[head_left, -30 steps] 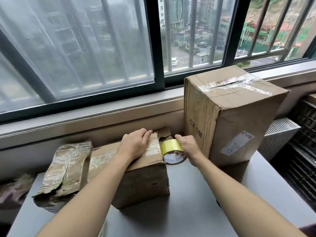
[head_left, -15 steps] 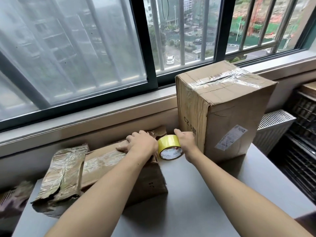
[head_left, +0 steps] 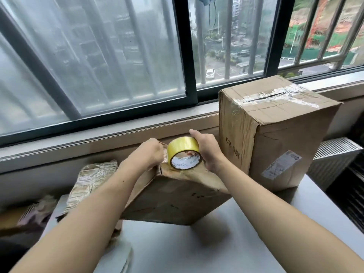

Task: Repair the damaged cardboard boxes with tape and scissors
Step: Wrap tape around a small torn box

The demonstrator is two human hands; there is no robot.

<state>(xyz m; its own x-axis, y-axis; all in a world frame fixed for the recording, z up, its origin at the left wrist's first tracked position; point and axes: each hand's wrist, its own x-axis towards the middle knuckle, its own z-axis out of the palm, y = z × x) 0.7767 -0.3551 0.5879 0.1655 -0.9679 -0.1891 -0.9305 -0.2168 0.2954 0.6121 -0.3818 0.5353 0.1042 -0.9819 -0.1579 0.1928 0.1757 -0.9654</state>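
Above the low box [head_left: 177, 196], the right hand [head_left: 209, 152] grips the tape roll [head_left: 184, 154] — left hand [head_left: 150, 154] curled just beside it.

We are in a room high up in a city building, an apartment or small office, at a makeshift packing spot by the window. A pale grey table [head_left: 325, 209] stands against the wall under a long sill [head_left: 98, 138]. The sliding window [head_left: 187, 56] has a dark frame, frosted glass on the left and clear glass on the right, with metal bars [head_left: 226, 36] outside. Through them we see tower blocks, a street with parked cars far below and green fencing. A white ribbed radiator [head_left: 332, 158] sits to the right. Worn cardboard boxes [head_left: 275, 134] on the table suggest parcel handling.
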